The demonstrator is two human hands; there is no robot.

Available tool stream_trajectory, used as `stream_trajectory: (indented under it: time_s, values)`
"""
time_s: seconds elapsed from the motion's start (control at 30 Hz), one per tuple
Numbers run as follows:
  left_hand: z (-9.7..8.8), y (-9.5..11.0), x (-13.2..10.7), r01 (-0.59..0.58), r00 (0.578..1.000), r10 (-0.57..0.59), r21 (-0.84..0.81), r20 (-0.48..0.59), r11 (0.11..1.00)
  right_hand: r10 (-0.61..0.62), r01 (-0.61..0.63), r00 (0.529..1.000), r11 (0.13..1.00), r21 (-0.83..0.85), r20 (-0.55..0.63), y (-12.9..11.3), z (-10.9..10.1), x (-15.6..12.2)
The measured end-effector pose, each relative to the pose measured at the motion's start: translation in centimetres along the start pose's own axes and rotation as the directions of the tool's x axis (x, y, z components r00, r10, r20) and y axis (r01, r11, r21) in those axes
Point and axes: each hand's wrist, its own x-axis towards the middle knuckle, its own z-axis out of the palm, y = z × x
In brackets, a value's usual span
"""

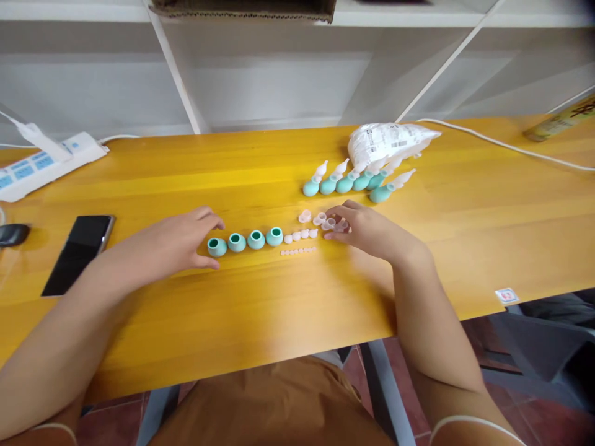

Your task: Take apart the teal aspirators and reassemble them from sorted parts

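Note:
My left hand (198, 238) is open at the left end of a row of teal rubber bulbs. Its thumb and fingers spread on either side of the leftmost bulb (216, 248), and I cannot tell whether they touch it. Several bulbs stand in the row, holes up, the rightmost bulb (274, 236) beside a line of small translucent pink pieces (296, 236). Tiny pink discs (297, 251) lie in a line nearer me. My right hand (348, 224) has thumb and fingers apart around clear cup-like pieces (331, 223), partly hiding them; another clear cup (305, 216) lies to their left.
Assembled teal bulbs with pale pointed tips (328, 184) stand behind my right hand, before a white plastic bag (385, 141). A phone (77, 254), a black mouse (13, 234) and a power strip (44, 164) are at left. A white cable (502, 141) runs right.

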Motion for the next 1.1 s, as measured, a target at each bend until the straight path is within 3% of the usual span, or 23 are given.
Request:
stream_trajectory:
  time_s: [0.13, 0.23, 0.37, 0.43, 0.53, 0.8, 1.1]
  values:
    - [-2.8, 1.5, 0.5, 0.055, 0.994, -0.052, 0.029, -0.094, 0.998, -0.047, 0.047, 0.998, 0.999, 0.007, -0.033, 0.0, 0.6, 0.7]
    - [-4.1, 4.3, 4.5, -0.056, 0.997, 0.055, -0.012, -0.062, 0.998, -0.09, 0.091, 0.994, 0.996, 0.006, -0.066, -0.1, 1.0, 1.5]
    - [-3.7, 7.5, 12.0, -0.296, 0.954, 0.295, 0.007, 0.062, 0.955, -0.162, 0.165, 0.979, 0.986, 0.018, -0.126, -0.1, 1.6, 2.4]
    - [-3.1, 8.4, 14.9, -0.339, 0.936, 0.333, 0.033, 0.112, 0.94, -0.198, 0.205, 0.971, 0.978, 0.039, -0.137, 0.0, 1.9, 2.8]
    - [-1.9, 9.1, 17.4, -0.35, 0.928, 0.345, 0.011, 0.143, 0.937, -0.229, 0.238, 0.963, 0.97, 0.043, -0.144, -0.1, 2.3, 3.3]
    - [1.4, 8.9, 19.1, -0.348, 0.936, 0.347, 0.007, 0.059, 0.938, -0.261, 0.269, 0.951, 0.963, 0.025, -0.167, -0.8, 3.2, 4.1]
    - [1.6, 8.4, 18.3, -0.329, 0.944, 0.329, 0.024, 0.032, 0.944, -0.278, 0.284, 0.948, 0.959, 0.019, -0.152, -2.0, 3.4, 5.1]
